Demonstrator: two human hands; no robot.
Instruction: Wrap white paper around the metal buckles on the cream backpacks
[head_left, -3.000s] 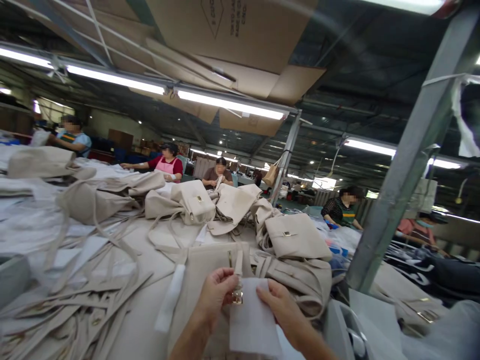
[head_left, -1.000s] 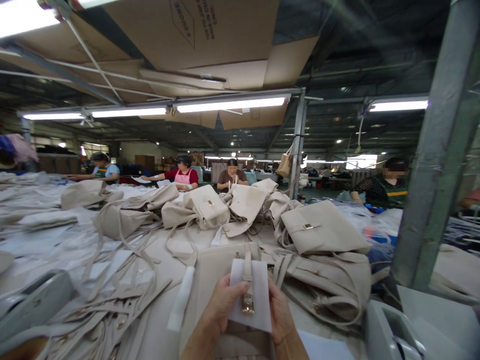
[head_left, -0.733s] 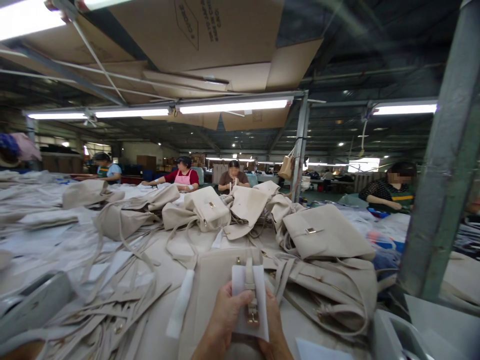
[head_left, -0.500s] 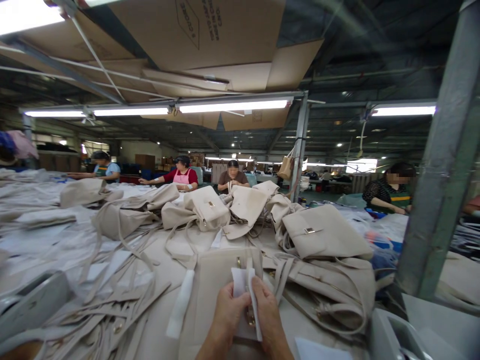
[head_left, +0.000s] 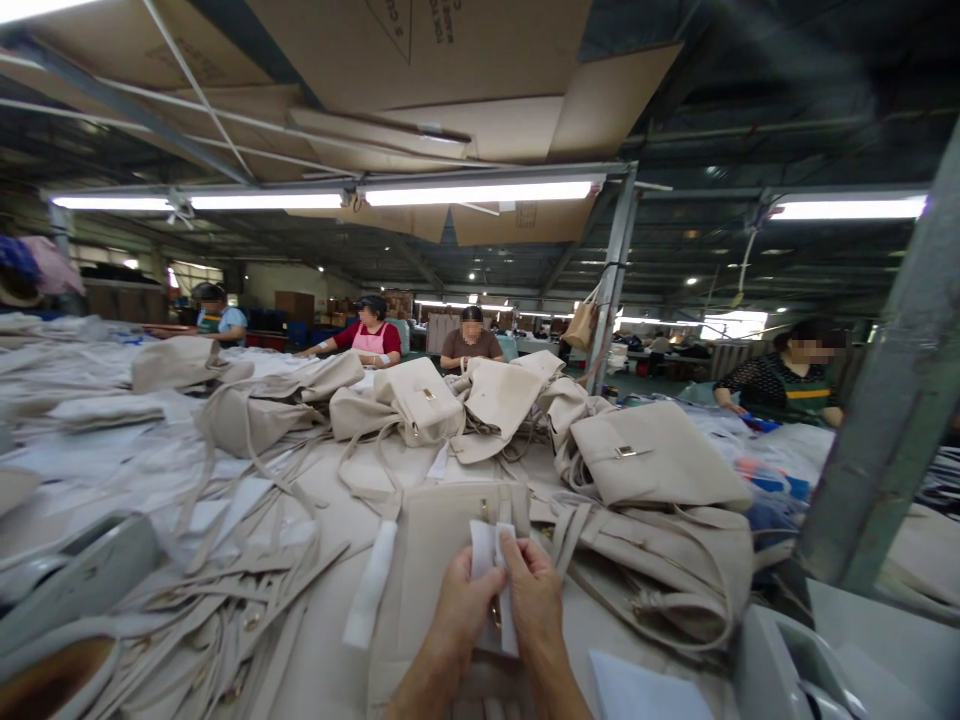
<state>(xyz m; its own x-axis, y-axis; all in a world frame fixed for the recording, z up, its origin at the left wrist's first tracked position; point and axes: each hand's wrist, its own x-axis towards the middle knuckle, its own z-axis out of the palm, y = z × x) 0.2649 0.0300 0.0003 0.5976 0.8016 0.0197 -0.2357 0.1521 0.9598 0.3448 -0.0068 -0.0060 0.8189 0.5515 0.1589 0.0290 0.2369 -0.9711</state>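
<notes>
A beige bag [head_left: 427,530] lies flat in front of me, with a narrow strap and gold-coloured metal fittings down its right part. Around that strap stands a folded white wrapping sheet [head_left: 482,545], its two sides upright. My left hand [head_left: 466,600] is closed on the sheet's left side, thumb on top. On the right side, my right hand [head_left: 534,590] pinches the other edge between thumb and fingers. Both hands nearly meet over the bag, covering part of the strap. A white strip [head_left: 371,585] wraps another strap at the bag's left edge.
Loose beige straps [head_left: 247,600] lie to the left, near a grey device [head_left: 90,565]. Finished-looking beige bags [head_left: 652,455] are heaped beyond and right. Another grey device [head_left: 795,665] and white sheets [head_left: 645,690] sit at right. A metal post [head_left: 889,420] rises there. Several people work farther back.
My right fingers have drawn in toward the top of the white sheet, and its right side stands closer to the strap. The view has shifted slightly.
</notes>
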